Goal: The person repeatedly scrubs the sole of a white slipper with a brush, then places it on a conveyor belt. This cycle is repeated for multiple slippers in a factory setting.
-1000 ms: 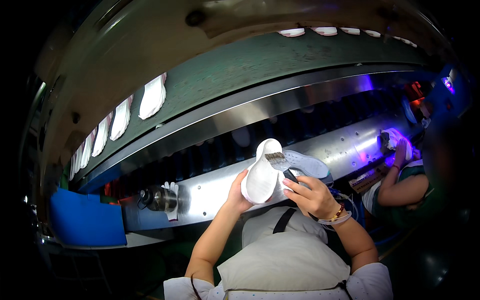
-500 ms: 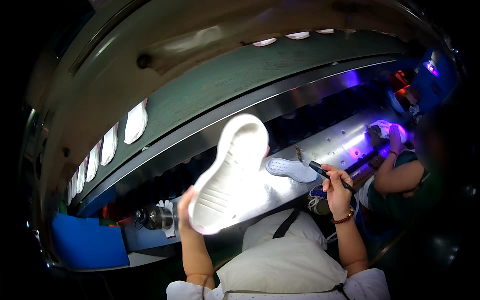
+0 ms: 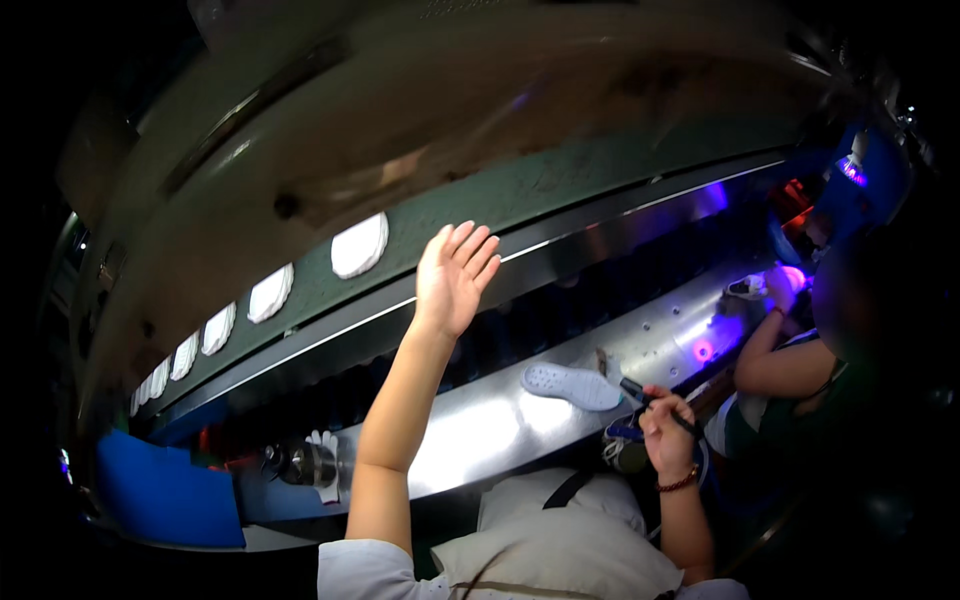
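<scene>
My left hand [image 3: 458, 280] reaches out over the metal edge of the conveyor, empty, with its fingers spread. Beyond it, to the left, a white shoe sole [image 3: 360, 246] lies on the green belt, partly covered by the overhanging hood. My right hand [image 3: 665, 430] is closed round a dark-handled brush [image 3: 632, 388], held above the bench's near edge. Close to the brush tip, a pale grey shoe sole [image 3: 571, 387] with small dots at one end lies on the shiny metal bench.
Several white pieces [image 3: 270, 293] line the green belt [image 3: 540, 185]. A curved hood [image 3: 520, 100] hangs over it. On the bench's left are a dark bottle [image 3: 303, 463], a white glove [image 3: 328, 480] and a blue panel [image 3: 170, 490]. A co-worker's arm [image 3: 785, 355] is at the right, under purple light.
The large white sole has left my left hand, which has moved forward to the belt and opened. One more white piece shows on the belt. My right hand still holds the brush.
</scene>
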### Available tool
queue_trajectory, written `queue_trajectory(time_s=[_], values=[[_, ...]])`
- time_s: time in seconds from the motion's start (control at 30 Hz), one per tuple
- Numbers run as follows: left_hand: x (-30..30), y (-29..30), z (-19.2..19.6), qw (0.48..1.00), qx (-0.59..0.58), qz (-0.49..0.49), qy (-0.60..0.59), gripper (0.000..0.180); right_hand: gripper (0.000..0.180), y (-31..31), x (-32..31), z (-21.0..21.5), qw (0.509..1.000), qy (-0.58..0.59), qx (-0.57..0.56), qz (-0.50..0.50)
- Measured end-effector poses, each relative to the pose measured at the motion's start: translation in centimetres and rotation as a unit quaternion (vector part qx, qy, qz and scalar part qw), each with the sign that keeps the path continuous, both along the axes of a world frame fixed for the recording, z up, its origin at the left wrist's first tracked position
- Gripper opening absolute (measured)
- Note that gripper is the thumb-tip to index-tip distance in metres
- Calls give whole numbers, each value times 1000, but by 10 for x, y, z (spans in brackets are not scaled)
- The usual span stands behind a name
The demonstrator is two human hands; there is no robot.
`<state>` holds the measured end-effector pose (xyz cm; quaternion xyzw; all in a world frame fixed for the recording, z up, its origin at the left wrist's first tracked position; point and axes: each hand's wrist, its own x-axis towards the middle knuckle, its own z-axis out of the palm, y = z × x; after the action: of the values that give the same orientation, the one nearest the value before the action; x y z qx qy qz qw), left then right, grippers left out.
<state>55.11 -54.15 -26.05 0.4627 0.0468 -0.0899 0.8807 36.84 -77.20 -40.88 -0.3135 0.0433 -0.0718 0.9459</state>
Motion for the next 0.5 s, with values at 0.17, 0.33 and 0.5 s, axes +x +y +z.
queue_trajectory(time_s=[0.17,0.33,0.5], values=[[66,-73,2,889,436,14,-138,52,16,-15,-4,-10,998,-38,51,-18],[168,-96,-17,626,706,71,-324,60,37,-33,1,3,997,8,78,-8],[232,-71,-27,537,826,85,-151,77,44,-55,3,23,993,11,112,31]])
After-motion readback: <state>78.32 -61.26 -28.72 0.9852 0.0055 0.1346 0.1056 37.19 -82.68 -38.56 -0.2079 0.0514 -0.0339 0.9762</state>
